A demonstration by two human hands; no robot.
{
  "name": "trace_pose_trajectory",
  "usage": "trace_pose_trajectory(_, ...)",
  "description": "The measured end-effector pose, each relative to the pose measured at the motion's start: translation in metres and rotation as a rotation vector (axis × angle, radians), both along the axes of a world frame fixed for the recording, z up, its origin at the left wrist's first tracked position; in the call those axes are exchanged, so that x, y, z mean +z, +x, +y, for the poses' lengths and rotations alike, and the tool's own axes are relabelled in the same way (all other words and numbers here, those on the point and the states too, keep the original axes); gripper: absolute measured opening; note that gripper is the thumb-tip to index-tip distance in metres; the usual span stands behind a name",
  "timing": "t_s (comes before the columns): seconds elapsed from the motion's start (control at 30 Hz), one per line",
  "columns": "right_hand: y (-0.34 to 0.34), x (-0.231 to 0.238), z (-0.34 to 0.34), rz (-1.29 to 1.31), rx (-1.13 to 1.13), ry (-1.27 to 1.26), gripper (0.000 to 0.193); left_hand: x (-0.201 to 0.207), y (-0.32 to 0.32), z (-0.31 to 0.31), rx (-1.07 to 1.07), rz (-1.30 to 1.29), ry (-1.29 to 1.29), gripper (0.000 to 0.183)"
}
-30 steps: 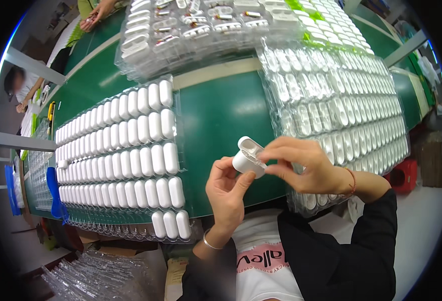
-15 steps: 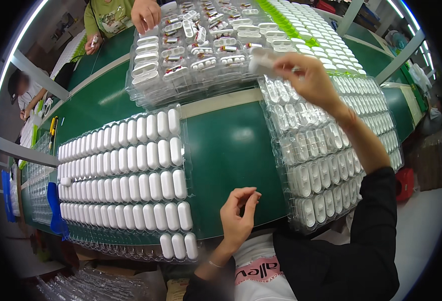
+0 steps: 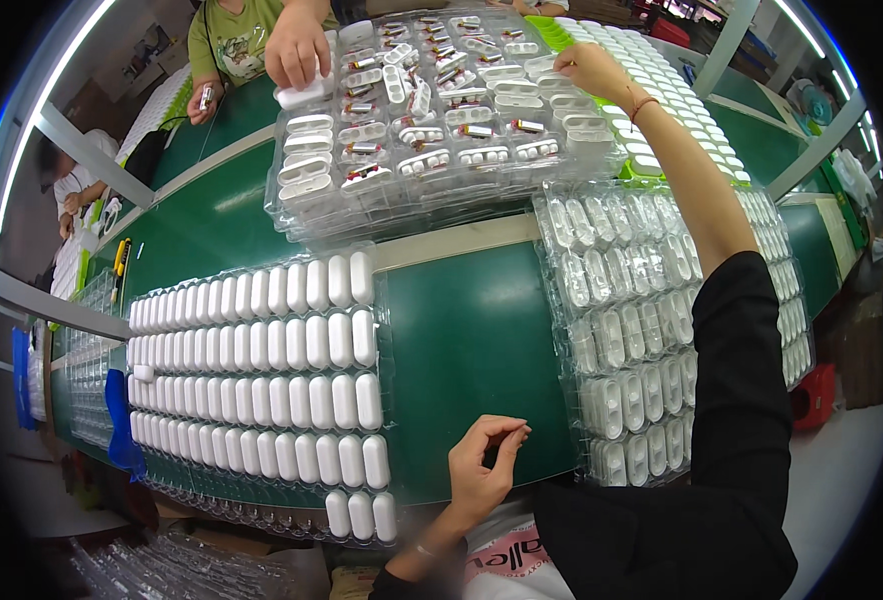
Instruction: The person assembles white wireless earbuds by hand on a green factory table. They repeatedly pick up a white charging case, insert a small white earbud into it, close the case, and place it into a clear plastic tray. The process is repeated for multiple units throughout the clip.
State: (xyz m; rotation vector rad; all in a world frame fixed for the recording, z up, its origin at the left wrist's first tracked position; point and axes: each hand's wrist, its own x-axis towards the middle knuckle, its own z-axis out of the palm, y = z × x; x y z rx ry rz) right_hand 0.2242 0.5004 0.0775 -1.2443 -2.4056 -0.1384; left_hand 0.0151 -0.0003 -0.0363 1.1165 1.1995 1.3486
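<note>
My right hand (image 3: 593,72) reaches over the far trays, fingers pinched together at an open white case (image 3: 541,67). Whatever is between those fingertips is hidden. Close to me, my left hand (image 3: 481,468) hovers over the green table, thumb and fingertips pressed together, with nothing visible in them. To its left, a clear tray holds rows of closed white oblong cases (image 3: 316,340). Right of it, another clear tray (image 3: 616,345) carries white case parts with hollows. The far stack of clear trays (image 3: 361,212) holds open white cases and small red-and-metallic cylindrical parts (image 3: 476,131).
Across the table a co-worker's hand (image 3: 298,50) rests on a white case at the far stack; their other hand (image 3: 203,103) holds a small part. Green trays of white pieces (image 3: 676,105) stand far right. Metal posts (image 3: 91,155) rise at both sides; a blue strip (image 3: 118,420) hangs left.
My right hand has moved up and away, from above the right tray to the far stack; the blurred white case it carried is no longer distinct. My left hand stays pinched. The view has shifted slightly.
</note>
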Motion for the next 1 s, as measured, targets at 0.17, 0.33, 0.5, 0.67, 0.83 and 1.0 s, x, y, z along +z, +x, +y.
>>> trace_pose_trajectory(0.17,0.012,0.003,0.001,0.179,0.052,-0.013,0.019,0.004,0.001,0.002,0.007,-0.064,-0.016,0.012)
trace_pose_trajectory(0.33,0.015,-0.005,-0.034,0.16,0.207,-0.021,0.023,0.03,-0.027,-0.038,0.112,0.23,0.15,0.017)
trace_pose_trajectory(0.5,0.012,-0.001,-0.2,0.191,0.168,-0.184,0.021,0.06,-0.093,-0.079,0.586,1.048,0.284,0.02)
trace_pose_trajectory(0.67,-0.031,-0.008,-0.288,0.161,0.362,-0.251,0.016,0.068,-0.144,-0.117,0.791,1.196,-0.237,0.026)
trace_pose_trajectory(0.83,-0.037,-0.006,-0.321,0.148,0.393,-0.29,0.014,0.061,-0.129,-0.124,0.565,1.214,-0.268,0.036)
trace_pose_trajectory(1.0,-0.019,-0.01,-0.333,0.243,0.286,-0.335,0.014,0.056,-0.116,-0.12,0.726,1.126,-0.321,0.039)
